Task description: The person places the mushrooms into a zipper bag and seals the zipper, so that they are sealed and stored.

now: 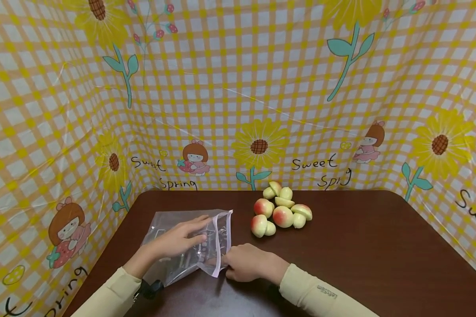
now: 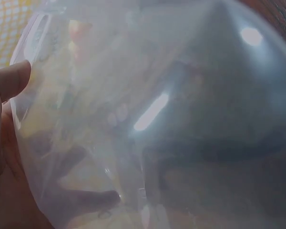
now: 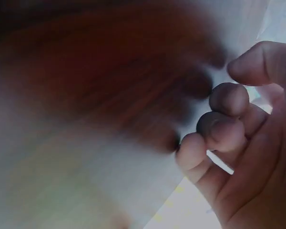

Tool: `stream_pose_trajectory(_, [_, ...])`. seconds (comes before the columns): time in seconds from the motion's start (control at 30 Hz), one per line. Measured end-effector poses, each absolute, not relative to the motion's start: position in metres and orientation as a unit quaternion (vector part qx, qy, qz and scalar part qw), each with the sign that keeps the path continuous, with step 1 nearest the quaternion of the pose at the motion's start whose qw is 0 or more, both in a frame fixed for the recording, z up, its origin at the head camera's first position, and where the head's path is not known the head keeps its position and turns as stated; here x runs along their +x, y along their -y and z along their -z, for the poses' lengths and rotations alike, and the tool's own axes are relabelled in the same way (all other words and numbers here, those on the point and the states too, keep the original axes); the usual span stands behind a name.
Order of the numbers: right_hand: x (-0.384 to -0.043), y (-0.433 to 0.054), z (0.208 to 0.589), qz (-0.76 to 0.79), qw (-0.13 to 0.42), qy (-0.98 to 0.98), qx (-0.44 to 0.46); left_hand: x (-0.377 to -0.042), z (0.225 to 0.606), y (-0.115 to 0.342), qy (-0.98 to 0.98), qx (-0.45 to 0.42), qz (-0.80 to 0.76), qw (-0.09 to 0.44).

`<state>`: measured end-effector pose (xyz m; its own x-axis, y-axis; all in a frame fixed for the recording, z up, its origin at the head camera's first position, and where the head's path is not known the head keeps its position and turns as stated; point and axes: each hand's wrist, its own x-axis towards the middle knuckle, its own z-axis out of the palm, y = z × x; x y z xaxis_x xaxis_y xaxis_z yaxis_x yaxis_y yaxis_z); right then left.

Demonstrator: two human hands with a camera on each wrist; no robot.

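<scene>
A clear plastic zip bag with a pale lilac band along its mouth lies on the table, its mouth facing right and gaping. My left hand rests across the top of the bag with its fingers extended. In the left wrist view the film bulges close to the camera, and fingers show dimly through it. At the near corner of the mouth, my right hand holds the rim, one finger reaching inside the bag. Its other fingers are curled in the right wrist view, where the grip itself is partly hidden.
Several toy mushrooms with red and pale yellow caps lie in a cluster beyond my right hand. The dark brown table extends to the right. A checked cloth with sunflowers stands around the back and sides.
</scene>
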<state>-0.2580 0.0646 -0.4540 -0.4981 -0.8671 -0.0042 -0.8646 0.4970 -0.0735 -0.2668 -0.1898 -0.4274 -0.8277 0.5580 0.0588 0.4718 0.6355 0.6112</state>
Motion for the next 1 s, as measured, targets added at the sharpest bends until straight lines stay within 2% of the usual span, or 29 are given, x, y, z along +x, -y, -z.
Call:
stream_pose_trajectory(0.3, [-0.2627,-0.0732,0.4523,0.069,-0.004,-0.861,-0.504,-0.2669,0.4244,0.1907,-0.9,0.282,-0.327,0.057])
stream_pose_trajectory(1.0, [-0.2614,-0.0743,0.4525,0.019,0.06,-0.883,-0.465,-0.2674,0.4205,0.1905,-0.902,0.3,-0.306,0.049])
